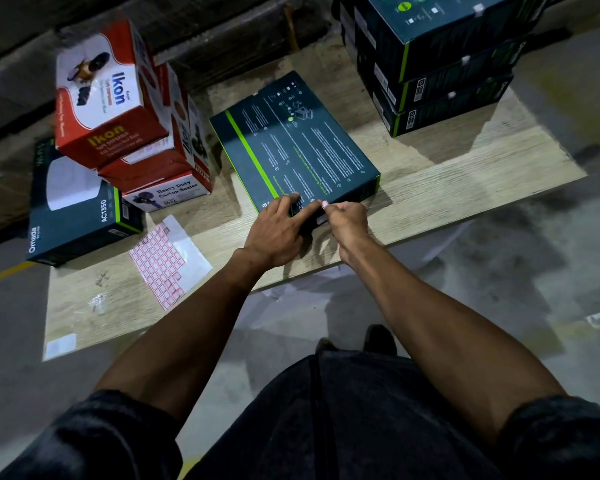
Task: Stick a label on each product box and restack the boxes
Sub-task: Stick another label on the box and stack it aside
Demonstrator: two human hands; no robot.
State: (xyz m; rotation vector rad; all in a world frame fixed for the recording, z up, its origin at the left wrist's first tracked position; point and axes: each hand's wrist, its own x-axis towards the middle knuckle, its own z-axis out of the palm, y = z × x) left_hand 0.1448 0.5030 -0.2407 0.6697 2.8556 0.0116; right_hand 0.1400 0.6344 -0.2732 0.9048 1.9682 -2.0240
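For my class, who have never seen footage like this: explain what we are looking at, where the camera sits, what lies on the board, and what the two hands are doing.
There is one picture, taken by a camera worn on a person's head, looking down past their arms. No machine is involved, only two bare hands.

On the wooden board lies a flat dark box with a green stripe. The left hand rests on its near corner, fingers spread. The right hand pinches a small pink label at the box's near edge.

To the left lies a sheet of pink labels, beside an Omada box and a pile of red and white Ikon boxes. At the far right stands a stack of dark boxes.
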